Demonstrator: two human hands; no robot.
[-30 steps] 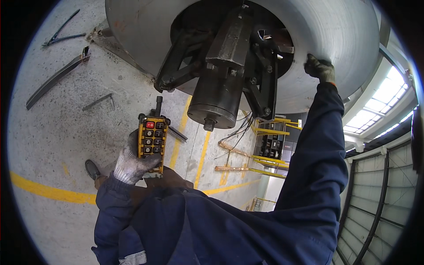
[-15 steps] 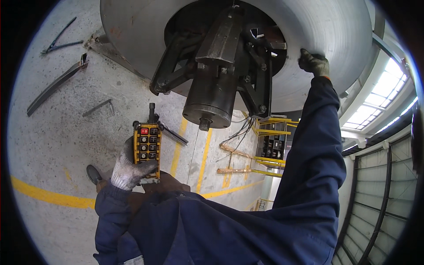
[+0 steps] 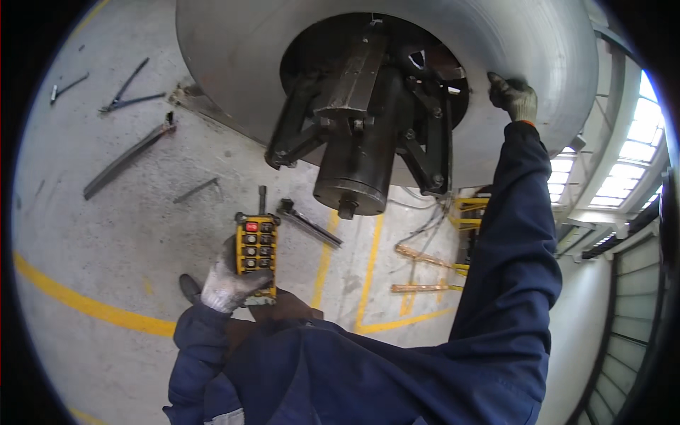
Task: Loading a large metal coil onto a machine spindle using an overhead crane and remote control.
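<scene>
My left hand point(image 3: 232, 278), in a white and grey work glove, is closed around a yellow remote control point(image 3: 257, 248). The remote has a red button, several dark buttons and a short black antenna, and my thumb lies across its lower part. My right arm reaches up and forward to the large grey steel coil point(image 3: 524, 42). At the coil's flat side, my gloved right hand point(image 3: 513, 98) has its fingers curled and close against the metal; I see nothing in them. Inside the coil's round opening is a dark expanding mandrel point(image 3: 354, 149) with hinged arms and a cylindrical end.
On the concrete floor to the left lie bent dark metal strips point(image 3: 127, 156) and a V-shaped tool point(image 3: 131, 95). Another metal bar point(image 3: 308, 223) lies beyond the remote. Yellow floor lines point(image 3: 92, 304), wooden beams point(image 3: 425, 287), cables and yellow railings point(image 3: 467, 212) are around.
The view has shifted, so the coil, mandrel and floor things appear further right. My left hand keeps hold of the remote control, and my right hand stays at the coil's side.
</scene>
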